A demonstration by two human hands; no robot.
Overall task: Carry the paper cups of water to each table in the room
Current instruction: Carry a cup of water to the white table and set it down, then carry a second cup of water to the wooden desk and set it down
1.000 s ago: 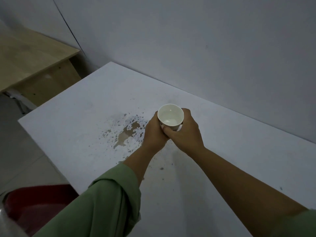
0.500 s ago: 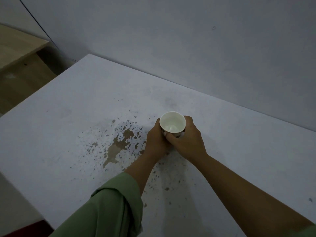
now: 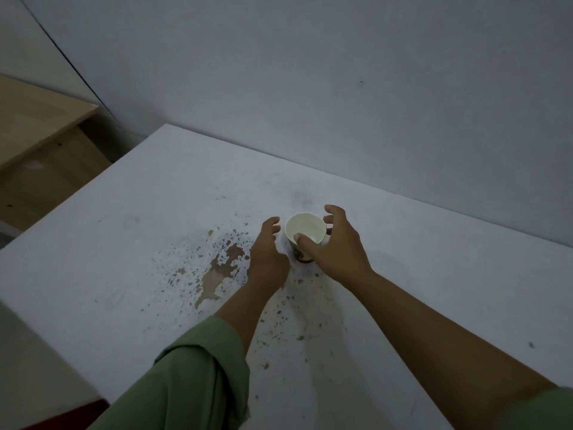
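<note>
White, chipped tabletop (image 3: 403, 290) fills your view against a plain grey wall (image 3: 310, 88). Your paper cup (image 3: 305, 231) stands upright on it, mouth up; a brown print near its base is too blurred to read. Your left hand (image 3: 268, 254) and right hand (image 3: 333, 248) flank the cup, fingers spread and loosened, gripping nothing, the right thumb (image 3: 302, 240) overlapping the rim.

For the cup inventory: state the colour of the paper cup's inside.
White inside the paper cup, seen in the head view; a dark brown print shows near its base.
</note>
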